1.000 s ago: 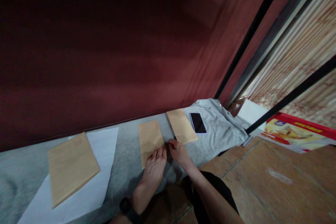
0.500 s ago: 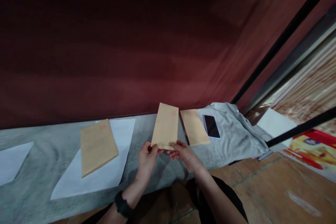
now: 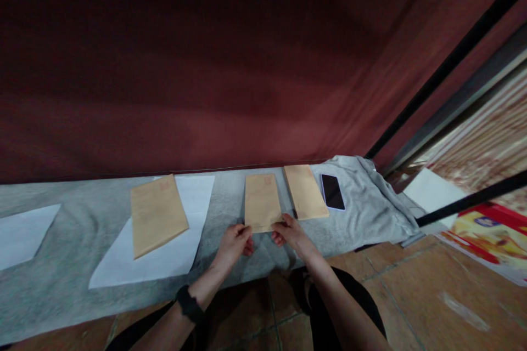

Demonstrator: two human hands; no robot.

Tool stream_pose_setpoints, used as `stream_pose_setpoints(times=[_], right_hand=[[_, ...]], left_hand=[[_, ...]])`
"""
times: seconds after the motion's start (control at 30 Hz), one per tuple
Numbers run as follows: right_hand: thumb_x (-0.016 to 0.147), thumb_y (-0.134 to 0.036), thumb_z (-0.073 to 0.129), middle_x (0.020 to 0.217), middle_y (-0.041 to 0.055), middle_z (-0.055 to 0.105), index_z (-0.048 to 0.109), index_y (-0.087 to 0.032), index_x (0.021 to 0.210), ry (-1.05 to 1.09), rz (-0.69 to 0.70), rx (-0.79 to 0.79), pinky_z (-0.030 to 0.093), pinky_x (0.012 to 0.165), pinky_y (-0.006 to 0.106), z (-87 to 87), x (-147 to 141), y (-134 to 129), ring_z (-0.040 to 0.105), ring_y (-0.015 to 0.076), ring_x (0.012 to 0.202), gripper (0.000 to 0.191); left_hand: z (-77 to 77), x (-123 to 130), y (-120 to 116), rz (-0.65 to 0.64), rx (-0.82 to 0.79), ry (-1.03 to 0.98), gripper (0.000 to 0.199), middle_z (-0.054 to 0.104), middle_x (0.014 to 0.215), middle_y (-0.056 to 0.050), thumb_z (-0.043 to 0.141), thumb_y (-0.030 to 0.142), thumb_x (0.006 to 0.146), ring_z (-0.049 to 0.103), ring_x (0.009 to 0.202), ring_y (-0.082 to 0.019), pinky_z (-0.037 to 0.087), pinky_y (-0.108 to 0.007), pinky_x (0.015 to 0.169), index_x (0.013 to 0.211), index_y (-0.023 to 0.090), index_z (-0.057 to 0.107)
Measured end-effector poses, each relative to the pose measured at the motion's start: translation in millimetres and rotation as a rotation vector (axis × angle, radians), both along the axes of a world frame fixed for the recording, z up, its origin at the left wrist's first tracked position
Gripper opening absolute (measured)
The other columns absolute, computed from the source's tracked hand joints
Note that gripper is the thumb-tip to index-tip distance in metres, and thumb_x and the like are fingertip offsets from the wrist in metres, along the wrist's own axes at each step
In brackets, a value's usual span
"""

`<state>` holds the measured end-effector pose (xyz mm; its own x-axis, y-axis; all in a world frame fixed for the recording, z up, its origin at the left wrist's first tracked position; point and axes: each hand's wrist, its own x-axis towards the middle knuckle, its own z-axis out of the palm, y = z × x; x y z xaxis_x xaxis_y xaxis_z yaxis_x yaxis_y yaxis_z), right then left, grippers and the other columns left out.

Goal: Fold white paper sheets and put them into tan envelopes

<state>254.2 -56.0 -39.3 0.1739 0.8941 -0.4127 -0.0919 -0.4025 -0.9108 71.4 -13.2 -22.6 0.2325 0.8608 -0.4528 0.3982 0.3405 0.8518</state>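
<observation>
A brown paper envelope [image 3: 262, 202] lies in front of me on the grey cloth, with faint red print near its far end. My left hand [image 3: 236, 241] pinches its near left corner between thumb and fingers. At the near right corner my right hand [image 3: 289, 230] does the same. Close to the right hand lies a stack of brown envelopes [image 3: 307, 193]. Off to the left, another brown envelope [image 3: 158, 216] rests at an angle on white paper sheets [image 3: 144, 269].
A phone [image 3: 332, 192] lies right of the stack on the grey cloth [image 3: 370, 203]. More white paper [image 3: 24, 236] is at far left. A dark red wall [image 3: 206, 120] rises behind. Black bars [image 3: 453, 77] and a colourful box [image 3: 489, 230] stand at right.
The envelope in my hands has come down from a raised tilt to lie flatter on the cloth. Red print now shows on it. My view has shifted slightly.
</observation>
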Motion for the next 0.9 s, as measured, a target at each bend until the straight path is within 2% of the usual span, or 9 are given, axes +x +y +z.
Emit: stream_pose_setpoints(times=[0.13,0.23,0.3,0.4,0.5,0.63,0.77,0.83,0.9], right_hand=[[0.083,-0.029,0.064,0.054,-0.0084,0.061,0.048,-0.024,0.087,-0.069,-0.028,-0.032,0.040,0.042,0.019,-6.0,1,2,0.054,0.0105,0.041,0.016],[0.085,-0.025,0.061,0.057,-0.0075,0.063,0.048,-0.023,0.086,-0.090,-0.025,-0.054,0.039,0.041,0.018,-4.3,3,2,0.054,0.0097,0.041,0.012],[0.086,-0.022,0.059,0.058,-0.0068,0.064,0.049,-0.023,0.087,-0.105,-0.016,-0.080,0.041,0.041,0.018,-1.7,5,2,0.055,0.0100,0.042,0.010],[0.087,-0.021,0.057,0.060,-0.0062,0.065,0.051,-0.022,0.088,-0.127,0.022,-0.073,0.044,0.045,0.019,0.1,6,1,0.058,0.0104,0.045,0.006],[0.090,-0.022,0.052,0.057,-0.0072,0.062,0.053,-0.022,0.090,-0.213,0.064,-0.034,0.043,0.045,0.019,-1.0,7,-1,0.057,0.0107,0.044,0.001],[0.090,-0.018,0.052,0.068,0.0000,0.070,0.060,-0.018,0.101,-0.664,0.063,0.028,0.048,0.057,0.023,0.7,7,-6,0.067,0.0164,0.060,0.013],[0.096,-0.020,0.052,0.087,0.0130,0.076,0.058,-0.011,0.126,-1.130,0.037,0.049,0.053,0.073,0.031,7.9,3,-16,0.075,0.0258,0.081,0.032],[0.101,-0.023,0.046,0.096,0.0164,0.076,0.055,-0.010,0.132,-1.218,0.042,0.127,0.056,0.079,0.036,10.4,-3,-21,0.075,0.0278,0.088,0.036],[0.104,-0.026,0.040,0.113,0.0182,0.074,0.056,-0.011,0.135,-1.197,0.092,0.294,0.056,0.092,0.040,9.6,-10,-24,0.072,0.0280,0.105,0.038]], left_hand=[[1.9,-4,1,-0.062,0.079,0.148,0.029,0.056,0.052,0.003,0.052,0.032,0.092,0.058,0.045,-0.016,0.044,-0.026,0.048,0.065,0.022,0.052],[8.8,-7,-2,-0.044,0.212,0.276,0.028,0.057,0.058,0.001,0.061,0.033,0.088,0.064,0.062,-0.019,0.044,-0.027,0.058,0.063,0.022,0.051],[11.2,-5,-7,-0.088,0.386,0.353,0.023,0.063,0.068,-0.001,0.060,0.033,0.089,0.067,0.075,-0.021,0.047,-0.030,0.068,0.069,0.022,0.056],[3.5,4,-19,-0.337,0.808,0.378,0.021,0.074,0.101,-0.008,0.050,0.034,0.097,0.069,0.100,-0.024,0.052,-0.037,0.088,0.101,0.022,0.067],[-17.3,13,-31,-0.558,1.088,0.381,0.049,0.058,0.147,-0.015,0.048,0.040,0.099,0.053,0.137,-0.028,0.043,-0.045,0.112,0.144,0.018,0.050],[-43.2,16,-40,-0.627,1.158,0.519,0.075,0.036,0.163,-0.019,0.046,0.053,0.099,0.032,0.153,-0.030,0.032,-0.049,0.122,0.158,0.012,0.028],[-53.0,15,-41,-0.621,1.185,0.578,0.080,0.029,0.166,-0.019,0.044,0.057,0.099,0.025,0.155,-0.030,0.029,-0.048,0.123,0.161,0.011,0.022],[-55.9,15,-41,-0.621,1.193,0.590,0.081,0.028,0.166,-0.020,0.044,0.057,0.098,0.025,0.155,-0.031,0.029,-0.049,0.123,0.161,0.010,0.021],[-60.4,15,-40,-0.632,1.194,0.595,0.079,0.029,0.166,-0.020,0.045,0.052,0.098,0.027,0.154,-0.031,0.028,-0.049,0.123,0.161,0.010,0.021]])
